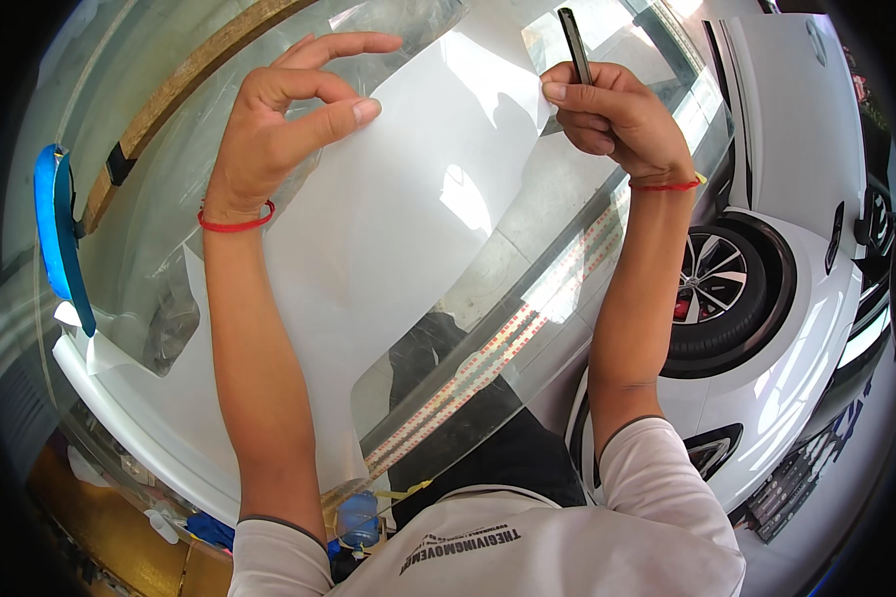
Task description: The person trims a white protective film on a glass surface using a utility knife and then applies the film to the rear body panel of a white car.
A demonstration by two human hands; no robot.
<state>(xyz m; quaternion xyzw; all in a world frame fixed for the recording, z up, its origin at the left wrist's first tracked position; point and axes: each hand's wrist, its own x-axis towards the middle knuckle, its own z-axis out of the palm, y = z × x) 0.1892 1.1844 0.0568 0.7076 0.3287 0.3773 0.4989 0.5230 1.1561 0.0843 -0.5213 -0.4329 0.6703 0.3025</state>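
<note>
A large sheet of glossy white film [388, 209] spreads over a glass tabletop [485, 418], with sunlight glaring on it. My left hand [291, 119] pinches its left edge between thumb and index finger, while the other fingers stretch out above. On the far right corner of the sheet, my right hand [605, 112] grips the film with thumb and curled fingers. A slim black tool [575, 45], cutter-like in shape, is also held there and sticks up from the fist. Near me, the film runs back to a white roll [134, 440] along the table's left end.
A white car [761, 403] with a black-and-silver wheel [717, 280] stands at the right. A wood-textured strip [187, 97] and a blue curved object [56, 224] lie at the left. Under the glass sits a blue water bottle [358, 519]. Red-and-white marked strips [493, 351] line the glass edge.
</note>
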